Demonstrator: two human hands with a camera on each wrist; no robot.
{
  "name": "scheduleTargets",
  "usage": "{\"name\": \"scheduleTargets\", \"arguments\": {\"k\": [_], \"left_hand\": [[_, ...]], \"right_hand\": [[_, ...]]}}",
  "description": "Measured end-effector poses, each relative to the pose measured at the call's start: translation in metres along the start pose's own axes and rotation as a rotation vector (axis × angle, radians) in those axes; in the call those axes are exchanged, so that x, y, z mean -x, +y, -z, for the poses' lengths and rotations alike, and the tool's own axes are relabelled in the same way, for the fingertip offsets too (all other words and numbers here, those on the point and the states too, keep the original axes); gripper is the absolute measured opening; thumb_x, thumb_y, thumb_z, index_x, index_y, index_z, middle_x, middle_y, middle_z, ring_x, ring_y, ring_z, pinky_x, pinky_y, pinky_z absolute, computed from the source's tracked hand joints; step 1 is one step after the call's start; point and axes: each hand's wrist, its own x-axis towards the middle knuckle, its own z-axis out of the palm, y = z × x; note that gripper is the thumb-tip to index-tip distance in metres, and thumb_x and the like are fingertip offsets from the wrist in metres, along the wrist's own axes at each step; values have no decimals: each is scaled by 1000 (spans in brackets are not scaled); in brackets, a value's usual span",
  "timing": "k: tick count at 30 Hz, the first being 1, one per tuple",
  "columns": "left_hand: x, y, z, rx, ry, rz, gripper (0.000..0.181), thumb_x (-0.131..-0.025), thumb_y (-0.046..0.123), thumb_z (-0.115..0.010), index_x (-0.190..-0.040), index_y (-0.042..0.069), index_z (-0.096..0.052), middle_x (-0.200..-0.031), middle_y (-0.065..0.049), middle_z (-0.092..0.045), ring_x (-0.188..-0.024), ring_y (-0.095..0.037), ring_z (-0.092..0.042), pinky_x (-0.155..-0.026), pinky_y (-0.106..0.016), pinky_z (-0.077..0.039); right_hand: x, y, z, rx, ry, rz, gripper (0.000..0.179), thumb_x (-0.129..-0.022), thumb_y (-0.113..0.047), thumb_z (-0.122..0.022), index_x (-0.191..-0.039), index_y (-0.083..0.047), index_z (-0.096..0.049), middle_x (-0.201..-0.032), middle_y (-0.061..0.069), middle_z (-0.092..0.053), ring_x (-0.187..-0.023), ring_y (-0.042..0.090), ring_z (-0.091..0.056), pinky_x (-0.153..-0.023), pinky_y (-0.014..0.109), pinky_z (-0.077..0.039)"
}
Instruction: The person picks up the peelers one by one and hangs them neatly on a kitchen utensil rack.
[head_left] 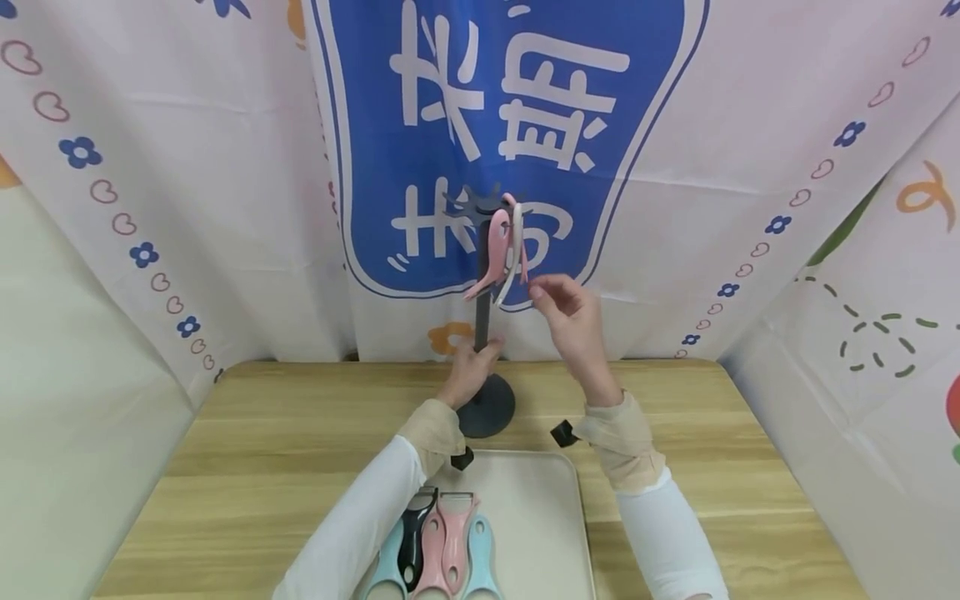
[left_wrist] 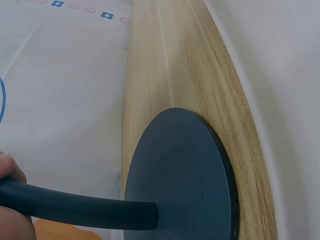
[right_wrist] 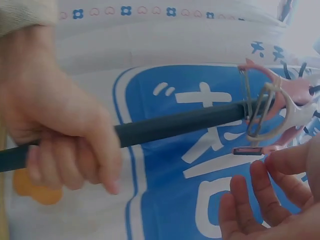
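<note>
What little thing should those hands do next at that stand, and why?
I'd suggest the right hand gently steady the nearest pink peeler, checking that it hangs securely. Its fingertips are right by that peeler's lower end, and the left hand already grips the stand's pole, which should help keep things from wobbling.

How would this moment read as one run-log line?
left hand: grips stand | right hand: beside hung peelers (pink, white), contact unclear | tray: pink, black, blue peelers

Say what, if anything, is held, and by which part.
The left hand grips the stand by its pole; whether the right hand holds a pink peeler is unclear.
</note>
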Motion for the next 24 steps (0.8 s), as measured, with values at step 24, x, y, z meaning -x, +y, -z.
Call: {"name": "scheduleTargets", "arguments": {"k": [24], "left_hand": [[1,2,-1,-63,11,21,54,-109,26,-56,-57,18,-42,-50,10,-34,-46,-9,-28,-49,-27,-25]], "right_hand": [[129,22,7,280,-570,-64,15,-104,-9,-68,-116,-14,-78,-108,1,-77,-92,20,-73,-81,31,-61]]}}
